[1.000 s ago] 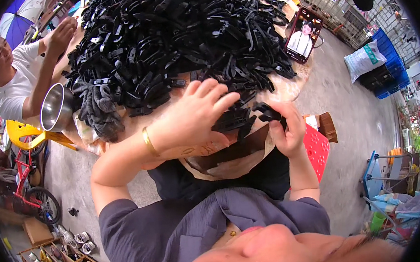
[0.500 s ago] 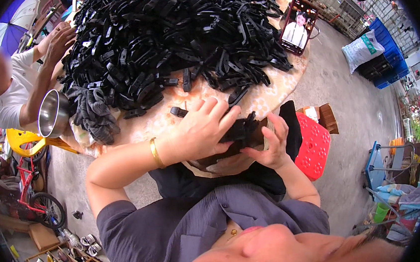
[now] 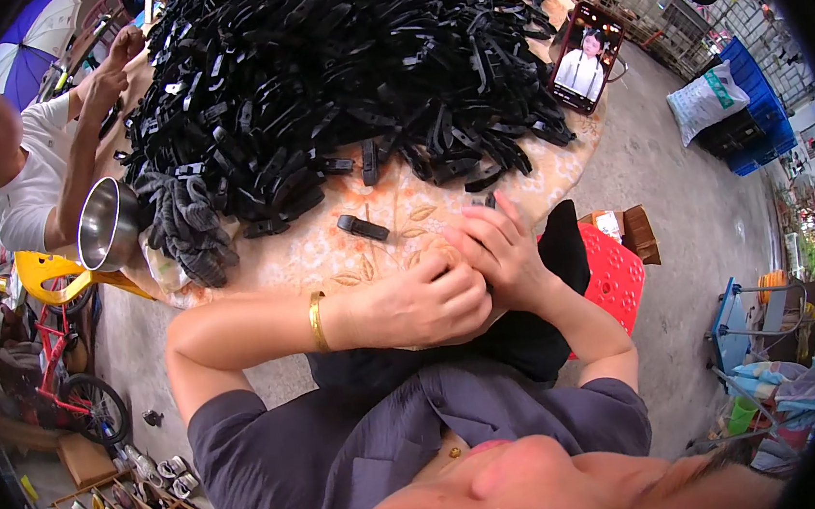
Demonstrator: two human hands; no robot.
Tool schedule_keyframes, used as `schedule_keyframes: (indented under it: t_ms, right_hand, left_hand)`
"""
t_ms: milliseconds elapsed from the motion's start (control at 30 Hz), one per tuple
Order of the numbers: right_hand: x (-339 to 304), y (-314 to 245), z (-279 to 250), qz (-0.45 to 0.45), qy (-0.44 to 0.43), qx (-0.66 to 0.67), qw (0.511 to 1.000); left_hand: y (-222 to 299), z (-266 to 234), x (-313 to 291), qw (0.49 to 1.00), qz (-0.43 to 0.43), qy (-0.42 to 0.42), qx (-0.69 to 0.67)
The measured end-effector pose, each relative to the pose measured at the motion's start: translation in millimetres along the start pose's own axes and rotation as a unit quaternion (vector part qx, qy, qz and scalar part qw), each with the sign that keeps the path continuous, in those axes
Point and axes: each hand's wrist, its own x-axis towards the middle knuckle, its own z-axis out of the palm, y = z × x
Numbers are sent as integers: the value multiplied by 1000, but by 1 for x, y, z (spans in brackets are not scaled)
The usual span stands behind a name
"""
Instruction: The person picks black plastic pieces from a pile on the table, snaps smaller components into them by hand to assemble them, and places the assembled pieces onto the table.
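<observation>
My left hand [image 3: 419,304], with a gold bangle at the wrist, is closed in a fist-like grip close to my body. A sliver of a dark thing [image 3: 440,273] shows between its fingers, likely a black plastic piece, mostly hidden. Pressed against it, my right hand [image 3: 502,254] has curled fingers, and what they hold is hidden. One black plastic piece [image 3: 363,227] lies alone on the flowered tablecloth [image 3: 331,261] just beyond my hands. A large pile of black plastic pieces [image 3: 334,77] covers the table behind it.
A grey glove [image 3: 186,220] and a metal bowl [image 3: 106,226] sit at the table's left. A phone [image 3: 584,60] stands at the right. Beside me are a red stool [image 3: 613,280] and a cardboard box [image 3: 640,234]. Another person [image 3: 23,181] sits at the far left, hands raised.
My hands have come together, left hand closing and moving nearer my body. The black pieces that showed between them are now mostly covered. The other person's hands have risen.
</observation>
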Motion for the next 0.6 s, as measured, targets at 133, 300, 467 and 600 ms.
schedule_keyframes:
  t_ms: [133, 300, 467, 600]
  right_hand:
    - [-25, -15, -2, -22, 43, 39, 998]
    - [-64, -41, 23, 18, 79, 56, 995]
    - [-76, -46, 49, 154, -88, 205, 963]
    - [-80, -45, 66, 247, -504, 234, 794]
  left_hand:
    - [7, 6, -1, 996, 73, 47, -12]
    - [25, 23, -8, 989, 116, -33, -81]
    - [28, 35, -15, 988, 92, -110, -62]
    - [2, 18, -5, 931, 66, -100, -346]
